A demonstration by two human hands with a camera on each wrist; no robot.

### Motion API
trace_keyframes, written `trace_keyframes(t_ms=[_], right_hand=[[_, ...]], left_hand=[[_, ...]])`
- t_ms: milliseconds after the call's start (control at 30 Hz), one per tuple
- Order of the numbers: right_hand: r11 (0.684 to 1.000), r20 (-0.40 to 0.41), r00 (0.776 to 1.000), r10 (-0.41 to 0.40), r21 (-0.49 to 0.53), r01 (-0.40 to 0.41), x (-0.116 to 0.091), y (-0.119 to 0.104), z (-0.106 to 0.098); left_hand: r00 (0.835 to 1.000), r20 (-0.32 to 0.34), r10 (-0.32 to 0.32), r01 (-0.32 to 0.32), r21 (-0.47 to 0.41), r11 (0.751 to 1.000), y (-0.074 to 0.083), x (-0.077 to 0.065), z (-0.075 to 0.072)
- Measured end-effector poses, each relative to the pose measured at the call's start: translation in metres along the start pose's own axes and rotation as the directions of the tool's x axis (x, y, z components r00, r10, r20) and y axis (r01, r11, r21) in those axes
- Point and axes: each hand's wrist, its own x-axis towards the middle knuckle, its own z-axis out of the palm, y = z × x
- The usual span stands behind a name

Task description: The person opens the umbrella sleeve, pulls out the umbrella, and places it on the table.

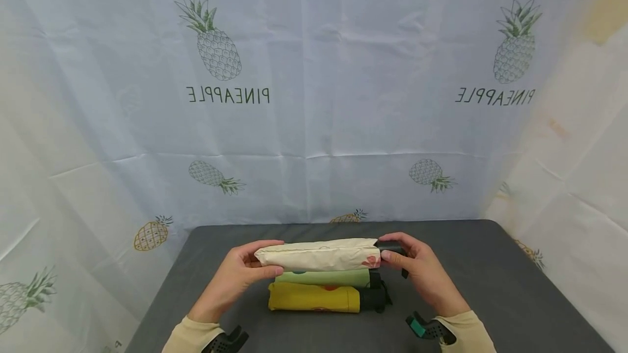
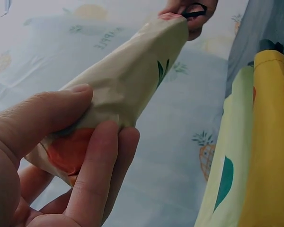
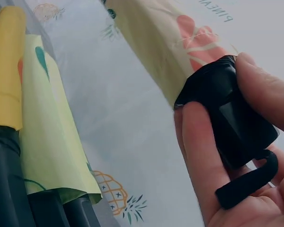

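Observation:
A folded cream umbrella (image 1: 319,255) with a black handle is held level between both hands. My left hand (image 1: 245,266) grips its cloth end, thumb on one side and fingers on the other; a red-orange print shows there in the left wrist view. At the other end my right hand (image 1: 417,268) holds the black handle (image 3: 241,118) between thumb and fingers, and a black wrist strap (image 3: 248,182) hangs over the fingers. Nearer me lie a yellow folded umbrella (image 1: 314,297) and a light green one (image 1: 326,278), side by side, partly hidden behind the cream one in the head view.
The folded umbrellas lie on a dark grey table (image 1: 196,287), their black handles toward the right. A pale curtain (image 1: 333,124) with pineapple prints stands behind the table's far edge and along both sides. Each wrist wears a black band (image 1: 432,328).

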Motion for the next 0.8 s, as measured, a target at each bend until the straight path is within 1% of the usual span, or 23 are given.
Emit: trace_keyframes(t_ms=[133, 400, 667, 800], right_hand=[[0.999, -0.003, 1.000, -0.017, 0.035, 0.017, 0.000, -0.001, -0.003], [0.999, -0.006, 1.000, -0.004, 0.054, 0.004, 0.001, 0.000, -0.007], [0.990, -0.003, 0.996, -0.089, 0.111, 0.088, -0.002, 0.003, -0.009], [0.985, -0.015, 0.994, -0.106, 0.135, 0.107, -0.003, 0.004, -0.012]], left_hand=[[1.000, 0.011, 0.005, -0.005, -0.005, 1.000, -0.001, 0.002, 0.001], [1.000, 0.015, -0.004, 0.004, -0.010, 1.000, -0.002, 0.001, 0.006], [0.999, 0.042, 0.010, -0.009, -0.022, 1.000, -0.004, 0.002, 0.007], [0.999, 0.046, 0.010, -0.010, -0.020, 1.000, -0.005, 0.002, 0.007]])
